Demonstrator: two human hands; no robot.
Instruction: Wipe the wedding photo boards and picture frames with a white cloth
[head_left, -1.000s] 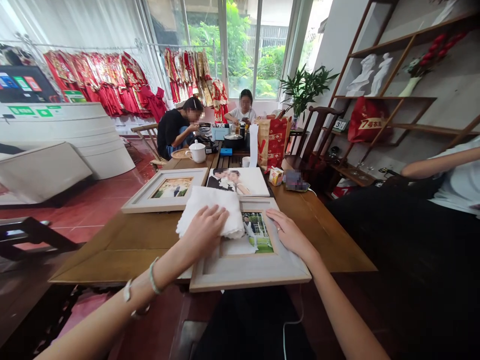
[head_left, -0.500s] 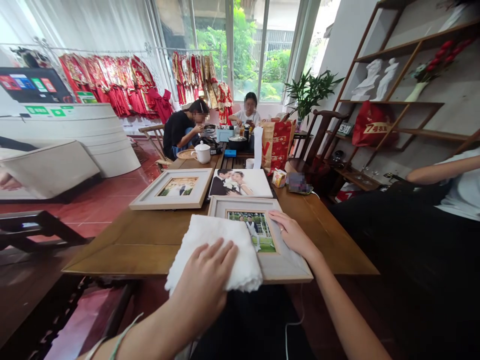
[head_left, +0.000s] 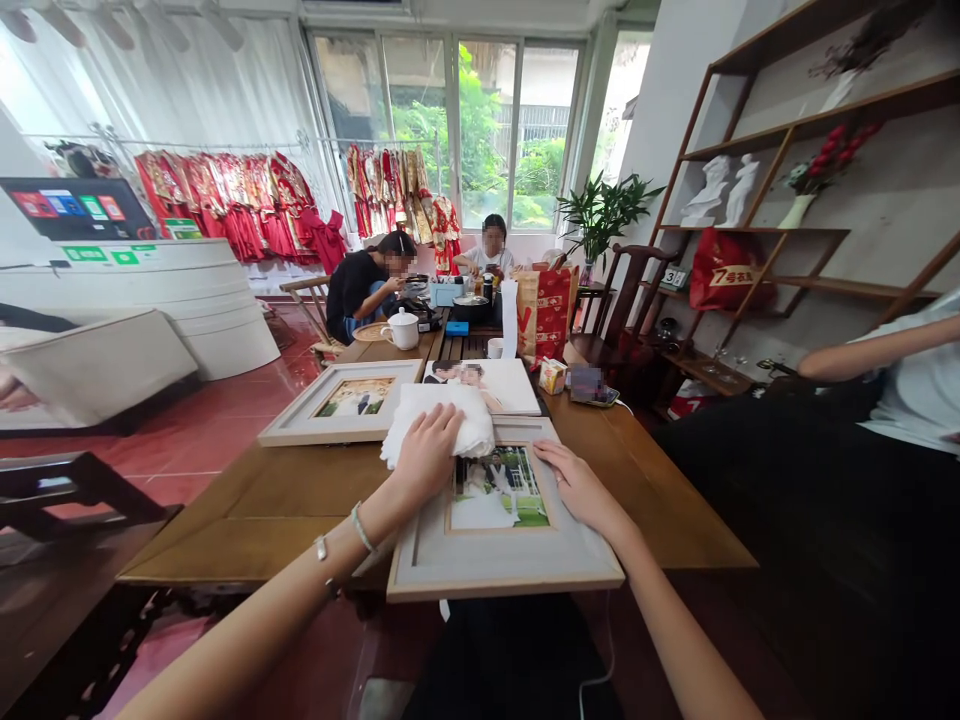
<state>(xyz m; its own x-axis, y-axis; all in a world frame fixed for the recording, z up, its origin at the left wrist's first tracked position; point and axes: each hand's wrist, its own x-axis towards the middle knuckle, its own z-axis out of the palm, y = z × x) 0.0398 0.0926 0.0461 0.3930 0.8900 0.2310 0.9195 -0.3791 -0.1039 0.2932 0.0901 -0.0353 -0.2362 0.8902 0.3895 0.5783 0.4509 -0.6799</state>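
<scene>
My left hand lies flat on a white cloth, pressing it against the far upper part of a grey picture frame that holds a wedding photo. My right hand rests open on the frame's right side, fingers stretched along the inner edge. The frame lies flat at the near edge of a wooden table and hangs slightly over it.
A second grey frame and an unframed photo print lie further back. Beyond are a teapot, a red bag and two seated people. Another person's arm is at right, beside wooden shelves.
My left hand has pushed the cloth from the frame's near left edge up to its far top. The right hand has stayed on the frame's right side.
</scene>
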